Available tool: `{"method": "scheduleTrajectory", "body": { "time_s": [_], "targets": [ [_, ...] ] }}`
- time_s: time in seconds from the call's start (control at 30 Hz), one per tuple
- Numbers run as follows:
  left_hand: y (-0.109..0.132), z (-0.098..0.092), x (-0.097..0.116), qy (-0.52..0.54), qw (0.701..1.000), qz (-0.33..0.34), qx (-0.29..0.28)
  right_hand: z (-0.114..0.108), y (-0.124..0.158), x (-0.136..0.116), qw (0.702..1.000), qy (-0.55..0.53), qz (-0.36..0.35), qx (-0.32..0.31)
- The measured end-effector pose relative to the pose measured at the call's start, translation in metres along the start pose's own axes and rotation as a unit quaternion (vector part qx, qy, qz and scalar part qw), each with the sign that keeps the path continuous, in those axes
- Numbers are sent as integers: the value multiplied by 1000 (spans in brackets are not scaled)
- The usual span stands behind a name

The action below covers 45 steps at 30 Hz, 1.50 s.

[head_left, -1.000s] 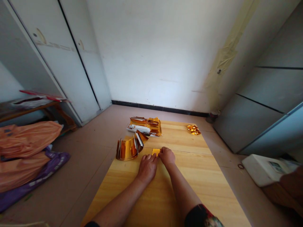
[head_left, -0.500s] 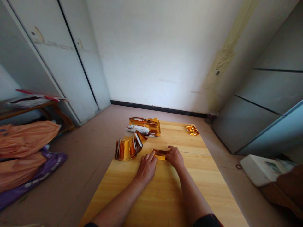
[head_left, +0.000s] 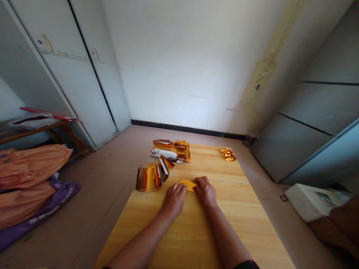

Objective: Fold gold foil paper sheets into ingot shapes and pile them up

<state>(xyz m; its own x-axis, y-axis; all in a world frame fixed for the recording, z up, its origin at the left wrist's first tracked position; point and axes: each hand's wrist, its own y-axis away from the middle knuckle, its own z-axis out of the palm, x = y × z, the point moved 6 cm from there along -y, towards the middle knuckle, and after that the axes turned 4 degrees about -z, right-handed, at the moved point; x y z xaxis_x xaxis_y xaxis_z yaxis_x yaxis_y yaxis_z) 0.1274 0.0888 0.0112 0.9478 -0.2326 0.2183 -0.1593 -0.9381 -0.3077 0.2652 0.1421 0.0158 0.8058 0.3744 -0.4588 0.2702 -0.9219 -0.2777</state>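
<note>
A small gold foil sheet [head_left: 188, 185] lies on the wooden table [head_left: 196, 239] between my two hands. My left hand [head_left: 174, 198] has its fingers together at the sheet's left edge. At the right edge, my right hand [head_left: 206, 191] is closed with its fingertips on the foil. Left of my hands stands a curved stack of gold sheets [head_left: 150, 177] with white layers. Behind it is a second pile of gold and white sheets [head_left: 182, 149].
Folded shiny gold pieces [head_left: 228, 155] rest at the table's far right corner. On the floor at the right is a white box [head_left: 304, 201]. Orange cloth [head_left: 30, 164] and a purple bag [head_left: 45, 213] lie at the left, below a wooden bench [head_left: 64, 130].
The gold sheet now looks flatter and brighter, its dark upper part gone. My right hand's fingers have drawn in and come down on its right edge; my left hand has barely moved.
</note>
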Motion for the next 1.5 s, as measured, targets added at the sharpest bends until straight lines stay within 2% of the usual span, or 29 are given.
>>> {"method": "scheduleTrajectory", "body": {
  "time_s": [0.1,0.27,0.43,0.9,1.1,1.33,1.5],
  "targets": [
    [0,-1,1,7,1000,5,4,1,1,-2,1000,12,-12,-13],
    [0,2,-1,25,999,15,15,3,1,0,999,37,5,-1],
    [1,6,-3,33,999,24,30,4,2,-1,999,37,-12,1],
    [4,0,0,94,994,41,27,1,3,-10,998,50,-40,23],
    [2,0,-4,83,996,27,37,2,4,-10,997,52,-45,22],
    [3,-7,-4,110,992,34,53,-2,6,-14,997,14,-73,33],
    [4,-12,-2,92,994,31,58,-4,8,-13,995,-29,-83,46]
  ]
}}
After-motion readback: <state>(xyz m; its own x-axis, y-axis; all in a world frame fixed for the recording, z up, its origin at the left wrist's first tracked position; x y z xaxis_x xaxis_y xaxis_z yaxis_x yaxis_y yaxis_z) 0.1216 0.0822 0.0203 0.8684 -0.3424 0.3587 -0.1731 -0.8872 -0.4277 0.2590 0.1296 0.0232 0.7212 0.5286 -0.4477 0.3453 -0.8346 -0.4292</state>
